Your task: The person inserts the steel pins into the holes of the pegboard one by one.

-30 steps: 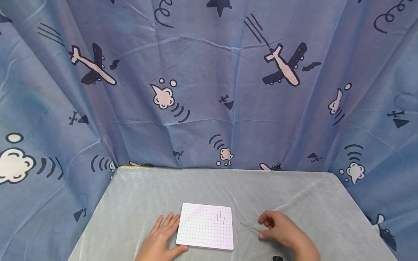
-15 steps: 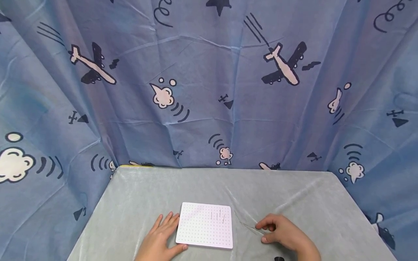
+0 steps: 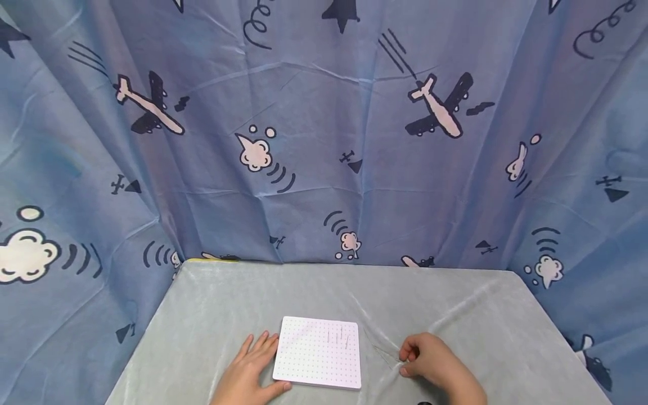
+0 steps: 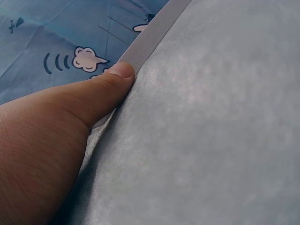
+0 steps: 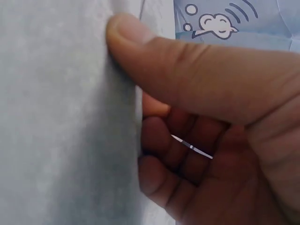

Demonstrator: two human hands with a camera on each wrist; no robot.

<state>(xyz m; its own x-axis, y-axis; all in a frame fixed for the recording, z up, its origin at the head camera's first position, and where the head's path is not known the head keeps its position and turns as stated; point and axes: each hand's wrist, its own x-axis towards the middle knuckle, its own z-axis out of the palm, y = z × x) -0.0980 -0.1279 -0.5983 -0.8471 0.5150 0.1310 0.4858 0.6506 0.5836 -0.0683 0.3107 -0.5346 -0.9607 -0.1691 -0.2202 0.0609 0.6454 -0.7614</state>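
A white board dotted with rows of tiny holes lies on the grey cloth. Several thin dark pins show on its upper right part. My left hand rests flat beside it, fingers straight at the left edge and thumb at the front corner; the left wrist view shows the thumb against the board's side. My right hand is low over the cloth, thumb and forefinger close together at the end of a thin pale line. A thin bright sliver shows among its curled fingers; I cannot tell whether they hold it.
Grey cloth covers the table, with creases right of the board. A small black object is cut off at the bottom edge, near the right wrist. A blue curtain printed with planes and clouds surrounds the table's back and sides.
My right thumb and forefinger parted half a second ago and are closer together now, with the hand slightly further left. The left hand and board stay in place. The head view has tilted slightly.
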